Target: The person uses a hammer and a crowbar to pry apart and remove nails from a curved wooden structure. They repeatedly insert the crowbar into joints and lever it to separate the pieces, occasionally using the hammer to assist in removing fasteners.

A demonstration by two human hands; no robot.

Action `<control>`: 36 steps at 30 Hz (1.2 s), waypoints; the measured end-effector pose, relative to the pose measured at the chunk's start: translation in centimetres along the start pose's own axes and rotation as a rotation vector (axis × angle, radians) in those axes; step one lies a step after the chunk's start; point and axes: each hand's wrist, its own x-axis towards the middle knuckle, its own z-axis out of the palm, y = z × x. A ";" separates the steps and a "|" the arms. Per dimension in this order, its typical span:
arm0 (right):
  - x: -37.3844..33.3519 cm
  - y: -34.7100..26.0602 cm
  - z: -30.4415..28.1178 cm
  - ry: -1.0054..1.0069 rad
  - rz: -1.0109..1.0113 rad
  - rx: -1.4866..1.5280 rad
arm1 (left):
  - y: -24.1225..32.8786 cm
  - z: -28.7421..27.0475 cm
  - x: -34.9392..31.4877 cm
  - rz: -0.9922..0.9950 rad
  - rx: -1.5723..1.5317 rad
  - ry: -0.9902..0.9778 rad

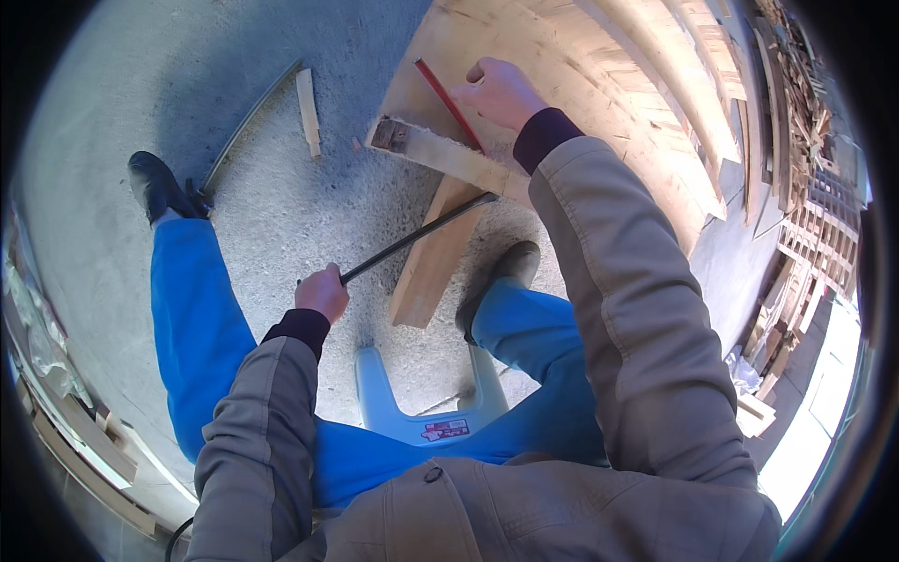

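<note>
My left hand (323,293) is wrapped round the near end of a long black metal bar, probably a pry bar (417,234). Its far tip reaches the edge beam (449,155) of a large wooden panel (599,122). Over that panel, my right hand (504,94) is closed with the fingers curled in. What it holds, if anything, is hidden. Close beside its fingers a thin red rod (448,103) slants across the panel's corner; whether the hand touches it I cannot tell. A thick wooden block (435,258) props under the beam, on the concrete.
I sit on a low pale blue plastic stool (384,398), legs spread. A small wood strip (307,112) and a long curved strip (248,117) lie on the floor at the far left. Stacked timber (787,112) lines the right side; planks (89,440) lie at the left.
</note>
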 end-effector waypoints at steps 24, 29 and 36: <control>2.5 0.9 2.4 -0.083 -0.148 -0.148 | -0.7 2.2 3.0 -0.008 -0.058 -0.028; 2.7 5.6 -1.7 -0.031 0.352 0.128 | -0.8 2.2 3.0 -0.008 -0.049 -0.028; -1.6 11.2 -5.5 0.035 0.541 0.718 | -0.2 1.7 2.9 -0.025 -0.008 -0.058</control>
